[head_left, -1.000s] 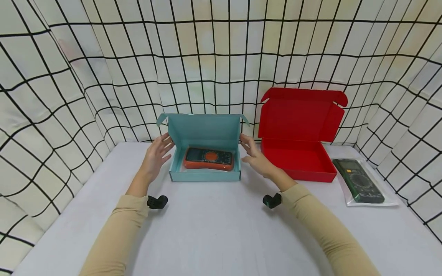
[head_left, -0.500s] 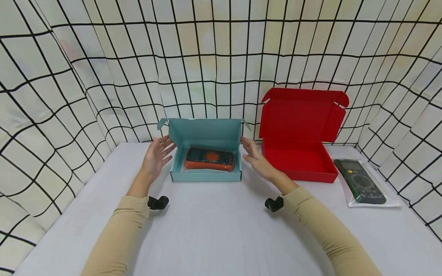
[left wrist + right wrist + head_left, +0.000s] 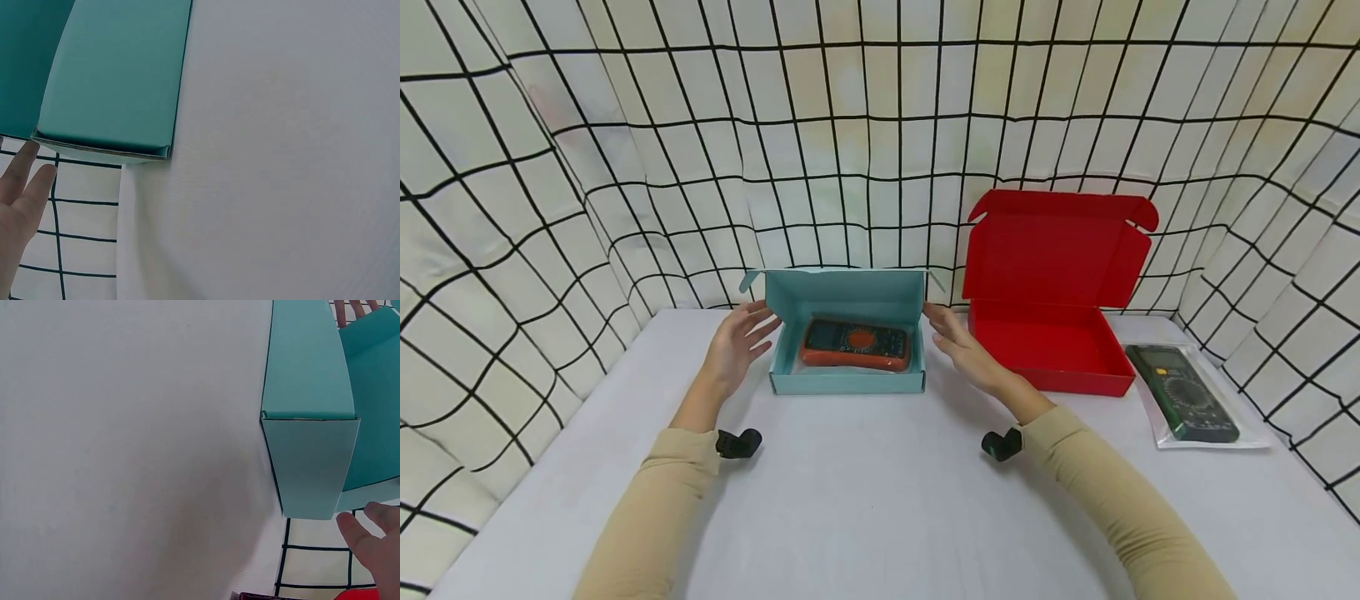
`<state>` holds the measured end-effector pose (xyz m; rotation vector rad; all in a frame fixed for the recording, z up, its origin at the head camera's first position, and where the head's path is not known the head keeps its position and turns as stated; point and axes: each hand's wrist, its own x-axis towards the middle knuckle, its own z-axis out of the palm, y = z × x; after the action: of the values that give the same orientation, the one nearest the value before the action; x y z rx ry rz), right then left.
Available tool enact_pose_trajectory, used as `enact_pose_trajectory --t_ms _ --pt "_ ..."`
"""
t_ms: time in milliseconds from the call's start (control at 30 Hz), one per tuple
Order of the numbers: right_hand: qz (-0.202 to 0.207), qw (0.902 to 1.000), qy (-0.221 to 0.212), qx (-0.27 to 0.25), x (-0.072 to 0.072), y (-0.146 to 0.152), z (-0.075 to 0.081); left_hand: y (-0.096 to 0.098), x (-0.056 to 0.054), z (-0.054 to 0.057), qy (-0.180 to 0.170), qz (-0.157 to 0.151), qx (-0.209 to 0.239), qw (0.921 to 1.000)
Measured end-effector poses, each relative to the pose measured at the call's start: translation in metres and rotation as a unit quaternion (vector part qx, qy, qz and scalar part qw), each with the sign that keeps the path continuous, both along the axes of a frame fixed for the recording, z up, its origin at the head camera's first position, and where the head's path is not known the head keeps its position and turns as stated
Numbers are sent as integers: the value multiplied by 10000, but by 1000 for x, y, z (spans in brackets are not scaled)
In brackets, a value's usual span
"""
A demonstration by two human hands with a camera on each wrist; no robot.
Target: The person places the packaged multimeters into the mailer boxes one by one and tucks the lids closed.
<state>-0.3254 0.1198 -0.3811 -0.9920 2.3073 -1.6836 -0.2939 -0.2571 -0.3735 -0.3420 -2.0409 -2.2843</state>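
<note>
**Left hand (image 3: 737, 343) and right hand (image 3: 961, 343) flank a teal box (image 3: 847, 384)**

The teal box sits on the white counter (image 3: 865, 500) with its lid (image 3: 846, 293) raised at the back. Inside it lies an orange multimeter (image 3: 855, 345), dial facing up. At the teal box's left side, the left hand holds nothing, its fingers spread wide and its tips beside the lid's edge. At the teal box's right side, the right hand is also free of any object, its fingers extended toward the lid's edge. Whether either hand presses the cardboard is hard to tell.

Just right of the teal box stands a red box (image 3: 1075, 383), lid up. Farther right of the teal box, a dark green multimeter (image 3: 1183, 393) lies in a clear bag (image 3: 1251, 439).
</note>
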Motion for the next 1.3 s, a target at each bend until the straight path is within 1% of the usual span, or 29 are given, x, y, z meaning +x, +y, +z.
enact_pose_trajectory --t_ms 133,200,233,300,367,433,500,567,667,733,833,900,1033,1167,1300 --pt "-68 9994 -253 -222 1 2 1 -2 1 -2 -27 5 121 9999" --pt "-68 9972 -578 -475 0 3 2 -4 0 -1 -116 17 206 9997" --pt "-56 9953 -757 -604 0 4 4 -4 0 1 -224 25 269 9994" --pt "-23 9883 -1190 -958 -1 4 7 -5 -1 7 -421 93 283 9987" --pt "-18 9780 -1569 -1377 -1 4 13 -7 -2 14 -599 196 216 9978" --pt "-76 9707 -1732 -1662 -1 4 20 -7 -3 23 -690 243 114 9973" --pt "-163 9673 -1740 -1837 -2 3 28 -7 -4 32 -653 252 -110 9975" --pt "-248 9691 -1650 -1815 -3 1 36 -5 -5 42 -650 175 -362 9971" --pt "-325 9748 -1553 -1569 -5 -3 46 -2 -6 53 -759 104 -665 9948" --pt "-368 9789 -1520 -1314 -6 -5 51 0 -6 59 -853 103 -801 9931" --pt "-439 9838 -1476 -922 -6 -9 57 2 -6 63 -936 153 -935 9911" --pt "-476 9851 -1467 -760 -6 -11 60 3 -6 64 -916 189 -1039 9902" --pt "-516 9862 -1445 -620 -5 -14 64 1 -5 62 -867 130 -1029 9908" --pt "-522 9859 -1445 -665 -3 -14 62 -3 -5 57 -757 19 -962 9925" --pt "-593 9851 -1441 -724 -3 -13 57 -8 -6 50 -615 -150 -925 9937"
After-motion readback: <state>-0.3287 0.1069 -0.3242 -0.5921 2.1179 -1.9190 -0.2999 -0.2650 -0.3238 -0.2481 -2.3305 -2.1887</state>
